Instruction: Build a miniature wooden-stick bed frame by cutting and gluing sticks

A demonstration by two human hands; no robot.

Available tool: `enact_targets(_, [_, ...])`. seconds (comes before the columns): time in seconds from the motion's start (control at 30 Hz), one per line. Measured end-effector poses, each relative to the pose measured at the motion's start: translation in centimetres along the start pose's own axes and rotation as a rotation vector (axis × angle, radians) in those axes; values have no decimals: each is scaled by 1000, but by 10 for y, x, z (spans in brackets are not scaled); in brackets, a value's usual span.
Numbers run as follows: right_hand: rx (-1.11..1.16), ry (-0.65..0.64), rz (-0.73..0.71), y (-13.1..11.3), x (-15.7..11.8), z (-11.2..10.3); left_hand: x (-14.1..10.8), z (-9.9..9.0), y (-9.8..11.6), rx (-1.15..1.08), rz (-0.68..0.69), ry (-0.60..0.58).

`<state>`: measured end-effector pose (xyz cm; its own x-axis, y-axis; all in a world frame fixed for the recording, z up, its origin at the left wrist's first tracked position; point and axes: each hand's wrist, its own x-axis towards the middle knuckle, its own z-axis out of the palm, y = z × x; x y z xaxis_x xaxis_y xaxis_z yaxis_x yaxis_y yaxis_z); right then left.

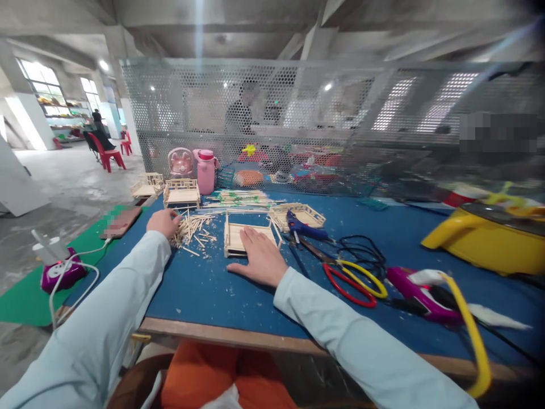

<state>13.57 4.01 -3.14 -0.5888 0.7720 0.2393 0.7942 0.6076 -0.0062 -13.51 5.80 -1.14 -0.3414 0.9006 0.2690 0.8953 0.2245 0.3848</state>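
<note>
My right hand (263, 255) lies flat with fingers stretched out over a small bed-like frame of wooden sticks (233, 241) on the blue table. Its fingertips touch the frame's flat top, and the palm hides the near right corner. At the left edge of a heap of short loose sticks (198, 228), my left hand (163, 222) has its fingers curled together; whatever they pinch is too small to make out. Just right of the frame, a blue glue gun (307, 227) rests against another stick model (317, 217).
Scissors with red and yellow handles (355, 282), a purple power strip (426, 295) and a yellow pan (494, 236) stand to the right. Behind are long sticks (242, 197), a pink bottle (206, 173), a stick model (182, 196) and a perforated metal screen (204, 108).
</note>
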Motion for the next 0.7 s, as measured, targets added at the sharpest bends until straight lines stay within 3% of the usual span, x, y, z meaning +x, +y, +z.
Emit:
enact_targets(0.27, [55, -9, -39, -3, -10, -7, -20, 12, 27, 60, 178, -148])
enact_targets(0.43, [191, 173, -243, -7, -52, -14, -36, 9, 21, 48, 552, -345])
enact_targets(0.6, [331, 367, -366, 4, -82, -19, -41, 18, 18, 28, 562, -421])
enact_targets(0.7, [340, 347, -391, 10, -84, -15, -40, 24, 21, -18, 573, -433])
